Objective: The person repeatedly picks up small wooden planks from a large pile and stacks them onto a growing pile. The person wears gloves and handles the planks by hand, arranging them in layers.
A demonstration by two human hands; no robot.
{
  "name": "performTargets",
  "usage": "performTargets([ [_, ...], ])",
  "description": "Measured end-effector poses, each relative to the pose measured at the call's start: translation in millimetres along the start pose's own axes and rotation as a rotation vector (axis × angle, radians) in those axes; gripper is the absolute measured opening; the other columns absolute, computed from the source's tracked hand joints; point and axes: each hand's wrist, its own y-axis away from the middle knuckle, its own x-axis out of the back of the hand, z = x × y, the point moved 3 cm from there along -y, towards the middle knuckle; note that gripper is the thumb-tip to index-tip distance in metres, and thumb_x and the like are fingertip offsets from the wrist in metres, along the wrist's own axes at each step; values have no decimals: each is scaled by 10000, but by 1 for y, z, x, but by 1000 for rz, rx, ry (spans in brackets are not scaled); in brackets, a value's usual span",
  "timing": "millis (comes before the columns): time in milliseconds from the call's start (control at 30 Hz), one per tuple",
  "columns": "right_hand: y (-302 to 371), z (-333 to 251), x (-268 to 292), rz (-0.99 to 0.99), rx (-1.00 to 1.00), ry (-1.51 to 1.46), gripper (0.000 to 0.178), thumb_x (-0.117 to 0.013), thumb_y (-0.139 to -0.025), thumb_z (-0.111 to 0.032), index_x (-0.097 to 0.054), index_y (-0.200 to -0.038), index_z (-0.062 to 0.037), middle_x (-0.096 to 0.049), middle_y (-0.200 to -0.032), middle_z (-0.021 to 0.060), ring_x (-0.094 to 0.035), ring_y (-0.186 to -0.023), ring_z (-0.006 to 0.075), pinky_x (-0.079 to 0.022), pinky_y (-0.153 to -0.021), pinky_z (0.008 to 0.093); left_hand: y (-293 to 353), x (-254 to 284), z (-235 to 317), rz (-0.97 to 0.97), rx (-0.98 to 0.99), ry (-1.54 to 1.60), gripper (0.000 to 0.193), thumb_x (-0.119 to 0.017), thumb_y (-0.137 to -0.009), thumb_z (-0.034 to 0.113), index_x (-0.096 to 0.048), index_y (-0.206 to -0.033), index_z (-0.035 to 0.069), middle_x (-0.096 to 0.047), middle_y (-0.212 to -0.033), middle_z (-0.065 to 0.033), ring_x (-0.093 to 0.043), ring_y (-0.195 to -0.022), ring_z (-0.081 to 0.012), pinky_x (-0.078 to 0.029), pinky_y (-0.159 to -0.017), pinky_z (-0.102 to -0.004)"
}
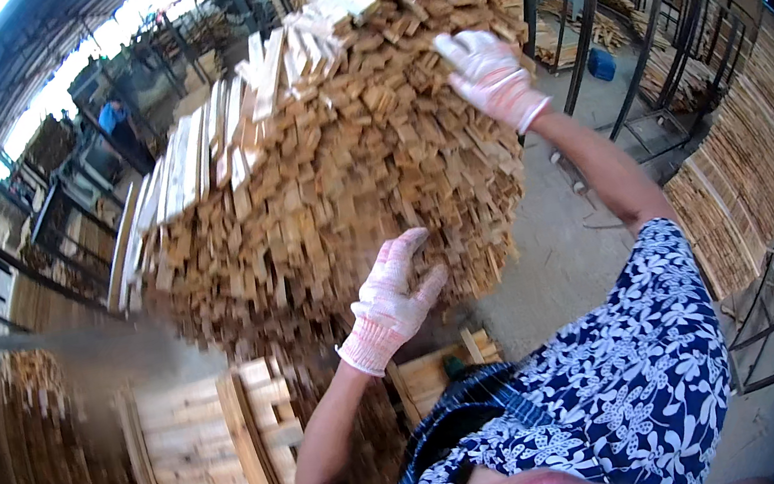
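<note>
Blue floral sleeves [623, 387] nearest lens, both arms raised. L hand [390, 302], white knit glove, fingers spread, flat against lower face of wood stack [335, 169]; grips nothing. R hand [490, 74], same glove, open palm pressed on upper right of stack. Technique: keep palms flat, push square w/ even pressure so block ends align. Stack: big tilted pile of short pale-brown offcuts, ends ragged, lighter slats on top, rising directly ahead.

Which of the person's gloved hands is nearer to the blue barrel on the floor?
The right hand: it rests high on the wood pile, just left of the blue barrel. The left hand is lower down and farther away.
</note>
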Motion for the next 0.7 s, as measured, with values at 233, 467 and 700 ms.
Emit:
performTargets([
  [233,-78,195,6,-6,-206,353,777,-720,-873,-379,-383,-1554,-216,-472,-1454,186,-476,-1323,383,-453,-1055,496,-236,2,53,9,-426,-463,595,-755,-889,239,-506,-1399,58,-592,-1285,-199,-595,-1223,-348,-506,-1021,-477],
  [467,-170,139,-44,-164,-77,238,1049,-821,-766,-441,-246,-1614,-216,-323,-1577,256,-337,-1456,452,-341,-1155,555,-456,-13,28,121,-101,-1067,801,-711,-889,261,-304,-1545,48,-420,-1518,-274,-428,-1406,-442,-333,-1157,-530],
  [700,-179,167,-91,-305,-291,471,891,-694,-867,-135,-230,-1619,-245,-450,-1476,169,-540,-1291,376,-449,-996,553,-525,-45,-3,196,-218,-686,570,-544,-944,179,-423,-1485,46,-534,-1393,-252,-546,-1282,-413,-444,-1052,-511],
])
